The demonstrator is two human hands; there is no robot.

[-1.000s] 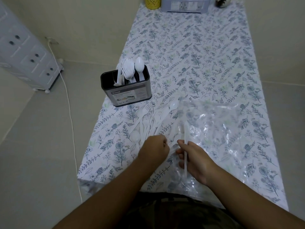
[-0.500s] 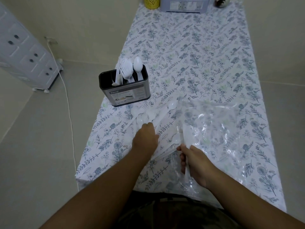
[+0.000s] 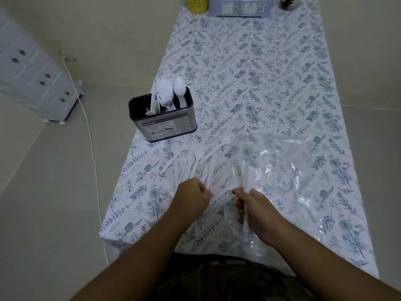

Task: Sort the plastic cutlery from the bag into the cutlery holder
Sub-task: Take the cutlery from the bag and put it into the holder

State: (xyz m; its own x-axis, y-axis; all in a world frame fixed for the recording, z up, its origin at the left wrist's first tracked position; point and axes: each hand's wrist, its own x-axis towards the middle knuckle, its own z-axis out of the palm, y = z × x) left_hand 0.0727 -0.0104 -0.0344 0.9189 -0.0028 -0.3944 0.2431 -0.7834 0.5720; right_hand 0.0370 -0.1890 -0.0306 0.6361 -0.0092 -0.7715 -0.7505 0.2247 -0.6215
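the left hand (image 3: 192, 197) is curled into a fist over the near ends of some white plastic pieces, gripping a handle that runs out from under it toward the right hand (image 3: 258, 216); which piece it is cannot be told. the right hand is wrapped round a thin white plastic utensil (image 3: 245, 192) whose shaft passes through the fist and sticks out both above and below it, while its thumb and forefinger reach toward the left hand, close to it but apart. just beyond the left hand's knuckles lies the loose cutlery (image 3: 191, 155), a fan of white forks and spoons flat on the flowered tablecloth (image 3: 249, 68), heads pointing away from the person. under and beyond the right hand spreads the clear plastic bag (image 3: 282, 170), crumpled and shiny. farther out past the left hand, and a little to its outer side, stands the black cutlery holder (image 3: 165, 120), upright near the table edge, with forks and a spoon standing in its compartments. well beyond both hands, at the far end of the table, sit a yellow cup (image 3: 197, 4) and a grey box (image 3: 240, 6). off to the left hand's side, on the floor, stands a white drawer unit (image 3: 32, 77) with a cable (image 3: 91, 144) trailing by it.
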